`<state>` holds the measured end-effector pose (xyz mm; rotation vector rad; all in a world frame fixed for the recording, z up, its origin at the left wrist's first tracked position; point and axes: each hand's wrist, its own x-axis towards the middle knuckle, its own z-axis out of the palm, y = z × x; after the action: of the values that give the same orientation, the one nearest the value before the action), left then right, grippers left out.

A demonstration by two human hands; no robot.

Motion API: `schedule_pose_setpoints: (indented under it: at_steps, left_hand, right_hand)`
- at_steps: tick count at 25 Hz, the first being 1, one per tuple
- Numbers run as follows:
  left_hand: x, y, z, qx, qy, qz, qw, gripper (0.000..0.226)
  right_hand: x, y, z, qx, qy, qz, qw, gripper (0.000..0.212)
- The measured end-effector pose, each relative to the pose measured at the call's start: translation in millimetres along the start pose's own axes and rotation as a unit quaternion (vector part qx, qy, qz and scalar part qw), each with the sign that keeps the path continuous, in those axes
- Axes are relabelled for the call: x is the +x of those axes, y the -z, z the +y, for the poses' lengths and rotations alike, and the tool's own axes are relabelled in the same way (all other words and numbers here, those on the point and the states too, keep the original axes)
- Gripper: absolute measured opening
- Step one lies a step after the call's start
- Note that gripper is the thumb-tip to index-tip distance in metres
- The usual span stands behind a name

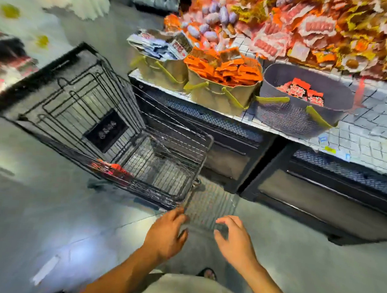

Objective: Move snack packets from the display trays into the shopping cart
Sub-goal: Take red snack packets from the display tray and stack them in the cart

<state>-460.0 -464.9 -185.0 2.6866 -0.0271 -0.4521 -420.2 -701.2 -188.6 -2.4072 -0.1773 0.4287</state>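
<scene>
Both hands are empty rn: left hand (165,233) and right hand (234,239) hover with fingers loosely curled, just off the near corner of the black wire shopping cart (182,128). The orange snack packets (224,69) are heaped in a beige handled basket (213,95) up past the cart's right side, so I'd say the right hand has the shorter reach. A few red packets (112,167) lie inside the cart.
</scene>
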Motion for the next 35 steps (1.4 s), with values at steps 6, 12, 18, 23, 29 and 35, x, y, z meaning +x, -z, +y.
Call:
schedule_pose_setpoints:
  at_steps: [6,12,18,23,29,35]
  left_hand:
    - [-50,33,-105,-0.037,0.091,0.057,0.994,0.056]
    - [-55,94,-231,-0.039,0.105,0.094,0.989,0.051]
    - [-36,155,-320,-0.015,0.098,0.124,0.987,0.044]
    - [0,185,-367,0.001,0.107,0.15,0.983,0.044]
    - [54,206,-417,0.031,0.166,0.169,0.971,0.047]
    - [88,197,-456,0.046,0.249,0.174,0.952,0.053]
  right_hand:
    - [54,-65,-106,-0.021,0.072,-0.068,0.995,0.024]
    - [106,-143,-215,-0.038,0.106,-0.068,0.991,0.025]
    - [153,-188,-306,-0.055,0.124,-0.093,0.986,0.026]
    - [213,-209,-350,-0.069,0.135,-0.133,0.98,0.021]
    - [320,-264,-365,-0.023,0.021,-0.219,0.975,0.023]
    - [391,-350,-357,-0.104,-0.035,-0.352,0.929,0.038]
